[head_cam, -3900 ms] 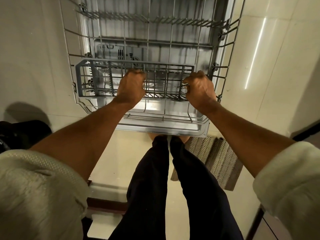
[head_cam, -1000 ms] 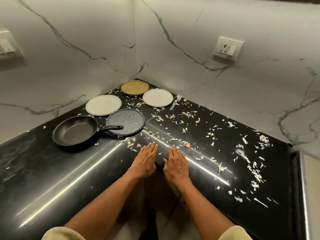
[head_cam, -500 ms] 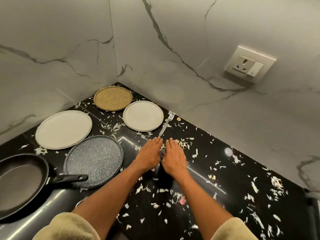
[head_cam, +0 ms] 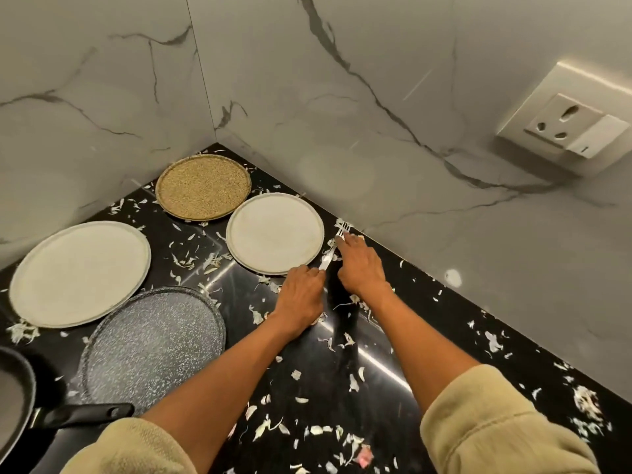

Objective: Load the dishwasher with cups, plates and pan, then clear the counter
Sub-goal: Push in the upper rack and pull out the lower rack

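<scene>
both hands are closing on a silver fork [head_cam: 333, 248]: left hand [head_cam: 301, 295] pinching its handle end, right hand [head_cam: 360, 265] fingers pressing near the tines, beside the small white plate [head_cam: 273, 234] on the black counter [head_cam: 393, 336].

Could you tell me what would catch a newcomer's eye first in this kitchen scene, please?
Probably the pale vegetable scraps littering the glossy black counter. Next, the two hands meeting at a fork near the back wall: the right hand touches it near the tines, the left hand is at its handle. Four round plates lie flat to the left, in the corner.
</scene>
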A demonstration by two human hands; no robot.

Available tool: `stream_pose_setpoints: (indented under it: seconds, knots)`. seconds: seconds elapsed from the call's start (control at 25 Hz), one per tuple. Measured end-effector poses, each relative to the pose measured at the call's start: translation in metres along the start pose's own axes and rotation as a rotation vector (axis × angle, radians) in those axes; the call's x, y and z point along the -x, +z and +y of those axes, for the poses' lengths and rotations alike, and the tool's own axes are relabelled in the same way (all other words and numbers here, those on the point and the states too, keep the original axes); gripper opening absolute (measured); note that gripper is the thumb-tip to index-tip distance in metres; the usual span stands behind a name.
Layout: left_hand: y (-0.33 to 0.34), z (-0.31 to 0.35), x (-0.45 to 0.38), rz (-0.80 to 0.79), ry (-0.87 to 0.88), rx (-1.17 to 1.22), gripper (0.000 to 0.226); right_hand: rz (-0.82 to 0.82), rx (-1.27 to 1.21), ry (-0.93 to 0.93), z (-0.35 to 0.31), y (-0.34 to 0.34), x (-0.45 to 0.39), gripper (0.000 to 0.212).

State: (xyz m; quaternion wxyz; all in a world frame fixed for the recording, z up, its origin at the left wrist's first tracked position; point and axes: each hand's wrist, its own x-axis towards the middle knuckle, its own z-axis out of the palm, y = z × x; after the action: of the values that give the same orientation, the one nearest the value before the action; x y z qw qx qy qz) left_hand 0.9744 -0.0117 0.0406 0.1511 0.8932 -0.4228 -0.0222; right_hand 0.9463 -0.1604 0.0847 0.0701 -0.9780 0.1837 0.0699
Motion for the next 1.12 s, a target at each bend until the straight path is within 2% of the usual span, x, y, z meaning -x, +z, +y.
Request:
stream_pose_setpoints:
  seconds: [0.16, 0.36, 0.56, 0.76, 0.84, 1.0, 1.12]
  knots:
    - [0.002, 0.001, -0.004, 0.026, -0.017, 0.009, 0.018, -0.095, 0.084, -0.066, 0.012, -0.002, -0.029, 0.068]
    - [0.003, -0.002, -0.003, 0.009, -0.015, 0.001, 0.022, 0.014, 0.115, -0.063, 0.018, 0.006, -0.041, 0.040]
    - [0.010, -0.006, -0.002, 0.035, -0.007, -0.012, 0.022, 0.078, 0.073, -0.082, 0.028, 0.019, -0.032, 0.031]
    - [0.009, -0.002, -0.004, 0.058, -0.039, -0.010, 0.021, 0.213, 0.054, -0.143, 0.037, 0.033, -0.016, 0.022]
    - [0.007, 0.000, -0.004, 0.062, -0.050, 0.012, 0.023, 0.241, 0.072, -0.166, 0.040, 0.034, -0.009, 0.023]
    - [0.002, 0.002, -0.003, 0.074, -0.053, 0.042, 0.026, 0.252, 0.059, -0.162, 0.047, 0.028, 0.007, 0.043]
    - [-0.010, 0.006, 0.000, 0.107, 0.017, 0.020, 0.034, 0.211, 0.082, -0.141, 0.052, 0.017, 0.023, 0.043]
